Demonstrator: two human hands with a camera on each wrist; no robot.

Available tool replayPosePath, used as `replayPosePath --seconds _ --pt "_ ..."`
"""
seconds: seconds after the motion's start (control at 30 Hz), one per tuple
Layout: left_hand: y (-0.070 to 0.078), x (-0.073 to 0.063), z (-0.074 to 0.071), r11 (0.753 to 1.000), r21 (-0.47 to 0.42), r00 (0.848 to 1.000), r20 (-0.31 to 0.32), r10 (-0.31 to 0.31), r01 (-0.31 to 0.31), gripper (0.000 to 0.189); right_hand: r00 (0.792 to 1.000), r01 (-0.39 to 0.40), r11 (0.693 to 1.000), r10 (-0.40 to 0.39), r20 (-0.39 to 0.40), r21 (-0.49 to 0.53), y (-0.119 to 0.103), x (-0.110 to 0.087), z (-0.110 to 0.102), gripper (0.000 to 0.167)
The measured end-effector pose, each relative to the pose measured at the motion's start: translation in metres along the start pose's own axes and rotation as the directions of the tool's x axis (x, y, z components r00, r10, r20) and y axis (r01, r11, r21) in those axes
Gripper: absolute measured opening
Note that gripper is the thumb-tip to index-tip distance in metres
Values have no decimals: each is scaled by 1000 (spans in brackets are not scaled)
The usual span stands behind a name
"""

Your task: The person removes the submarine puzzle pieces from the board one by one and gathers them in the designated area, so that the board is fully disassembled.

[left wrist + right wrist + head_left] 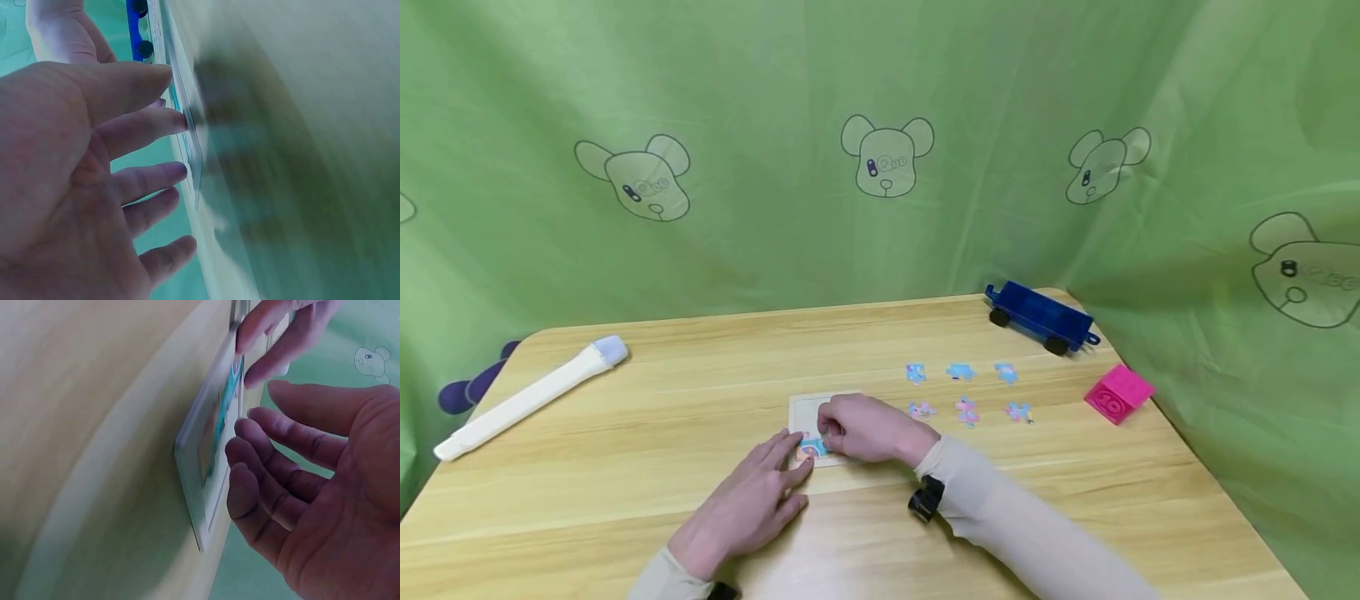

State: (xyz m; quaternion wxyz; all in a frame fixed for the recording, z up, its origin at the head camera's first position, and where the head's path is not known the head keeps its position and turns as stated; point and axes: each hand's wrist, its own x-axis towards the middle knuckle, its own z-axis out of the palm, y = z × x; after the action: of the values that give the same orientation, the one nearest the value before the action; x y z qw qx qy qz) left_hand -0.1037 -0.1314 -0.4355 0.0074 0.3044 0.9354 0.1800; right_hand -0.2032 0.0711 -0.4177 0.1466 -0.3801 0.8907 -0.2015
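Observation:
A white puzzle frame [800, 410] lies flat on the wooden table, with blue and orange puzzle pieces [812, 448] in its near left part. My left hand [751, 502] rests at the frame's left and near edge, fingers extended and tips on the border and pieces. Over the frame's right side hovers my right hand [874, 428], hiding part of it. In the right wrist view its fingers [275, 481] are loosely bent beside the board, thumb apart from them, with nothing seen between. The left wrist view shows the left fingertips along the thin board edge [199, 164].
Several loose puzzle pieces [960, 372] lie in two rows right of the frame. Beyond them stands a blue toy wagon [1041, 315], with a pink block [1118, 394] near the right table edge. A long white stick-like object [535, 402] lies at the far left.

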Motion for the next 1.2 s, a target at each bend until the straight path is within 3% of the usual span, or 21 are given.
replayPosePath --seconds 0.13,0.33,0.47,0.63,0.93,1.2 --pt "0 -1 1 1000 10 1000 -15 -8 8 44 1000 -26 1000 26 -17 -3 -4 5 6 3" --pt "0 0 -1 999 -17 999 39 -37 38 47 997 -75 997 75 -30 14 -9 10 12 11" --pt "0 0 -4 999 14 998 50 -44 43 52 995 -84 996 85 -43 17 -11 14 16 16" --pt "-1 -2 -6 997 -7 995 63 -77 78 56 994 -101 994 102 -32 37 -11 17 21 19" --pt "-1 -6 -7 996 24 994 57 -92 91 51 996 -87 994 88 -4 69 -11 18 19 20" --pt "1 -4 -8 995 7 993 59 -105 104 47 996 -81 996 80 35 23 -16 20 15 18"
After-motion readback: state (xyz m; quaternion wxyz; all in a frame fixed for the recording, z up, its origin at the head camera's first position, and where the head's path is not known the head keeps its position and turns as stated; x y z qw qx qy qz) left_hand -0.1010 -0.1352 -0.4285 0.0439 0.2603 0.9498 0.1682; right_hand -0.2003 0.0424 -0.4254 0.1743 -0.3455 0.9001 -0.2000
